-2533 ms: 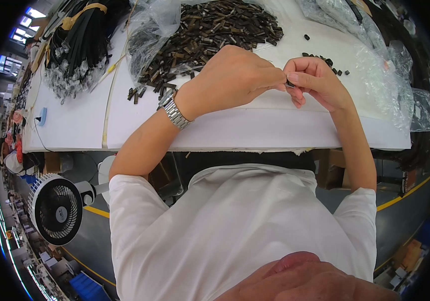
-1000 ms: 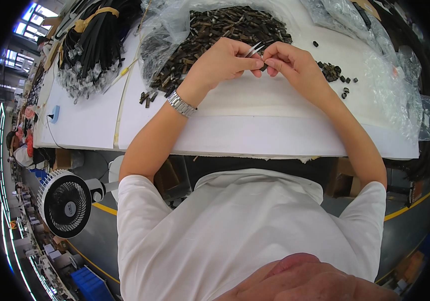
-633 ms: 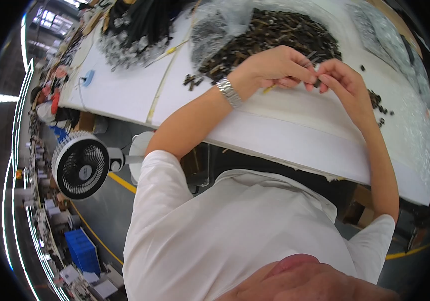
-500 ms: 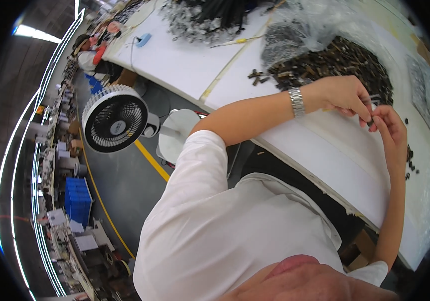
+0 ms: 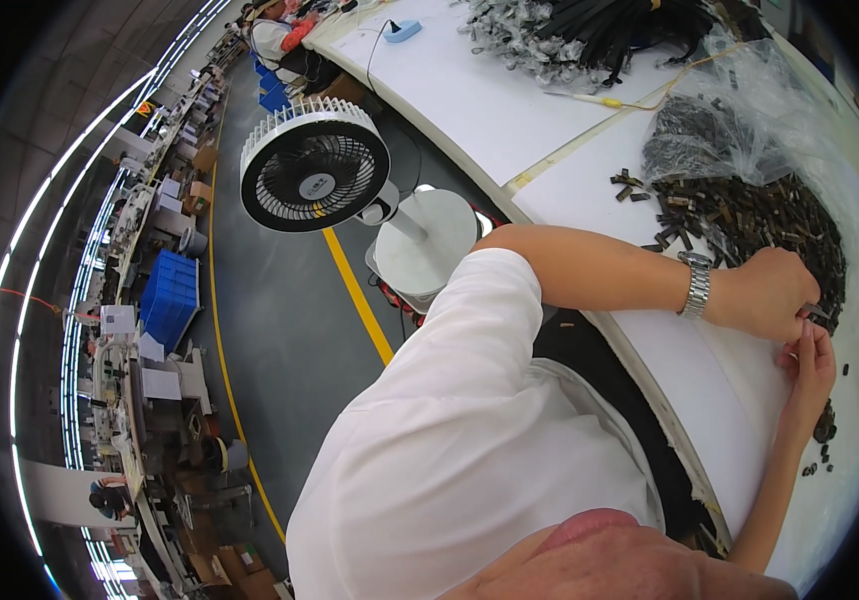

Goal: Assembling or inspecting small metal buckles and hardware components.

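My left hand [image 5: 764,293], with a metal-band watch [image 5: 695,284] on its wrist, is closed over the white table [image 5: 689,385]. A small dark piece [image 5: 815,316] shows at its fingertips; its exact kind is too small to tell. Just below, my right hand [image 5: 811,372] is closed, its thumb and fingertips pressed together and meeting the left fingers. Whether the right fingertips also grip the piece is partly hidden. Beyond the left hand lies a heap of small brown-black pieces [image 5: 749,215], and a few separate dark bits [image 5: 825,425] lie beside the right forearm.
A clear plastic bag [image 5: 719,135] of dark pieces rests against the heap. Farther back are a bundle of black straps [image 5: 629,30] and a yellow-handled thin tool [image 5: 609,101]. A fan [image 5: 315,180] stands left of the table, near a round white stool-like top [image 5: 434,235]. Another person [image 5: 274,40] sits far off.
The view has shifted, so the table and fan appear farther right. My left hand has turned, its back now hiding more of the fingers. Both hands remain together.
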`<act>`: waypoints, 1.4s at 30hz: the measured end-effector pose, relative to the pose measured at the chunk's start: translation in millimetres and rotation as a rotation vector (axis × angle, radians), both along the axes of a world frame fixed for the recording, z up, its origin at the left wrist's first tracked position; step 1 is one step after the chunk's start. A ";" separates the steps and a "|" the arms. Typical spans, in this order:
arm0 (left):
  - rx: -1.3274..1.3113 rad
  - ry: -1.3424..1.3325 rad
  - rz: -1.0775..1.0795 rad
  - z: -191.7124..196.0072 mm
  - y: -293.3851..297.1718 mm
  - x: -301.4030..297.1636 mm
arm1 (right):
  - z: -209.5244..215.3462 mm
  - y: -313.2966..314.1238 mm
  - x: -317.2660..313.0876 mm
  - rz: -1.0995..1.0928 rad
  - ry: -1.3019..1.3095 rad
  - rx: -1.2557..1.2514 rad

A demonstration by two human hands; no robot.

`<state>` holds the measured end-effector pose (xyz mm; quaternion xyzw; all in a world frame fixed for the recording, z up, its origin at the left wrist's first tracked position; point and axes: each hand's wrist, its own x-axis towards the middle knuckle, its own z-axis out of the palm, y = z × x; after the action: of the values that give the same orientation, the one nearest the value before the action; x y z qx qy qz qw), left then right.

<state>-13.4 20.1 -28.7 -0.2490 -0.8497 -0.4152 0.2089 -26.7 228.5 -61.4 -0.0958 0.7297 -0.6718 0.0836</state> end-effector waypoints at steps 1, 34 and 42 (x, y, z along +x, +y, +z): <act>0.002 -0.005 -0.004 1.6 1.2 0.2 | 0.5 1.3 2.1 -0.031 -0.007 0.019; -0.282 0.141 -0.038 26.6 -1.3 18.3 | 23.0 -3.3 16.0 0.244 -0.462 -0.628; -0.188 0.232 -0.110 20.0 -0.8 8.2 | 34.2 3.6 20.7 0.278 -0.526 -0.682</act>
<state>-5.2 19.3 -8.7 -0.3600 -0.8400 -0.3132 0.2583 -5.9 232.1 -27.2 -0.0410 0.4006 -0.8578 0.3193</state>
